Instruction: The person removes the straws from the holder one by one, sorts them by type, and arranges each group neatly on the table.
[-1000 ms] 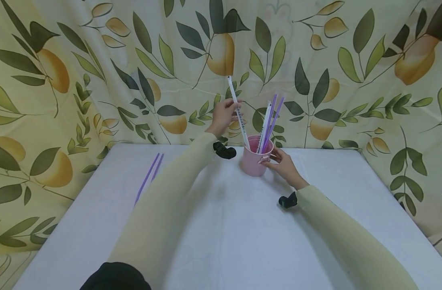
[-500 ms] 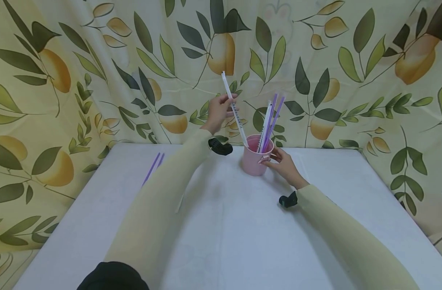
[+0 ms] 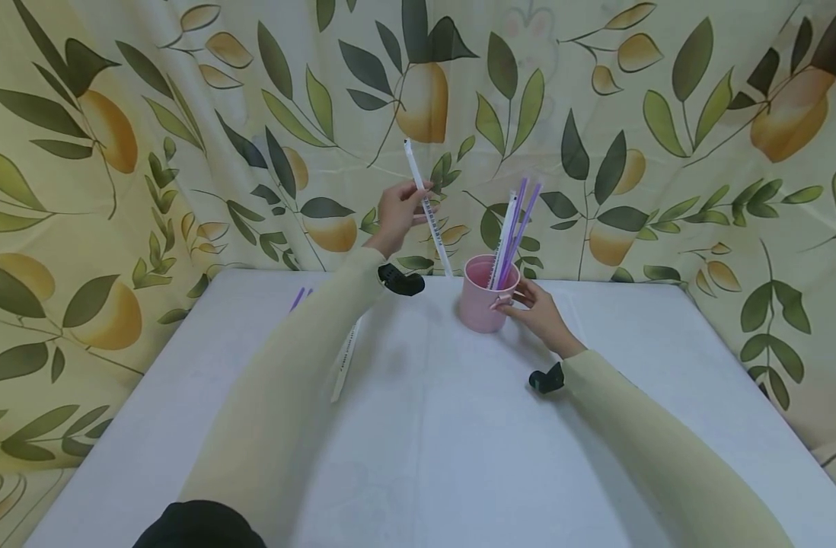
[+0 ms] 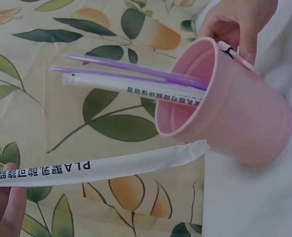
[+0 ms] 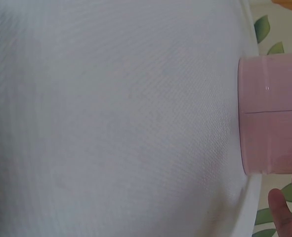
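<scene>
My left hand (image 3: 395, 217) pinches a paper-wrapped straw (image 3: 425, 199), white with dark print, in the air left of a pink pail (image 3: 483, 310). In the left wrist view the straw's tip (image 4: 195, 149) overlaps the side of the pail; the head view shows it apart, to the left of the rim. The pail stands upright near the table's back edge. Inside it lean a wrapped straw (image 4: 136, 90) and slim purple sticks (image 4: 121, 65). My right hand (image 3: 543, 318) holds the pail at its right side, with thumb and fingers by the handle (image 4: 238, 58).
Another wrapped straw (image 3: 346, 365) lies on the white table (image 3: 459, 441), partly under my left forearm in the head view. Tips of purple sticks (image 3: 298, 298) show left of that forearm. A curtain (image 3: 205, 190) with fruit and leaves hangs behind the table.
My left hand has moved left, drawing the straw's lower end from the pail's rim out to the left. The wrapped straw on the table has come into view. My right hand and the pail stay put.
</scene>
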The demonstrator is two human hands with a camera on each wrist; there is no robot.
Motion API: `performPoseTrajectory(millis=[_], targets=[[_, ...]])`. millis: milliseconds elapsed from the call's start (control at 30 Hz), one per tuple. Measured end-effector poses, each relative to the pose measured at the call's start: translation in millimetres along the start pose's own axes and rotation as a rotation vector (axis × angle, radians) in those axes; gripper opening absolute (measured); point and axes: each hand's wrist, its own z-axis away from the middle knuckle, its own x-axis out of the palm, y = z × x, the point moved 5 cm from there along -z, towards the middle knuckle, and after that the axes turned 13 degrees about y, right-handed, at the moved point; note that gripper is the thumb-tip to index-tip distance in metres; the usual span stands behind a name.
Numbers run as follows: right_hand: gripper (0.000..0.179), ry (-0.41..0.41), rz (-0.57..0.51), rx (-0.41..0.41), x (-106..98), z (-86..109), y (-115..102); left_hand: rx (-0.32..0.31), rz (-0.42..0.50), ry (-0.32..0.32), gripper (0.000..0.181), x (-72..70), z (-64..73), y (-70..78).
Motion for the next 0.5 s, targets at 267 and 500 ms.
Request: performPoseTrajectory(millis=[267, 500], targets=[[0.074, 0.000, 0.006, 0.000, 1, -3.2, 4, -0.031, -0.048, -0.022, 0.033, -15.0, 5.3, -11.7], [0.077, 0.011, 0.011, 0.004, 1, -15.4, 26, -0.036, -0.083, -0.049, 0.034, -31.7, 8.5, -23.2]])
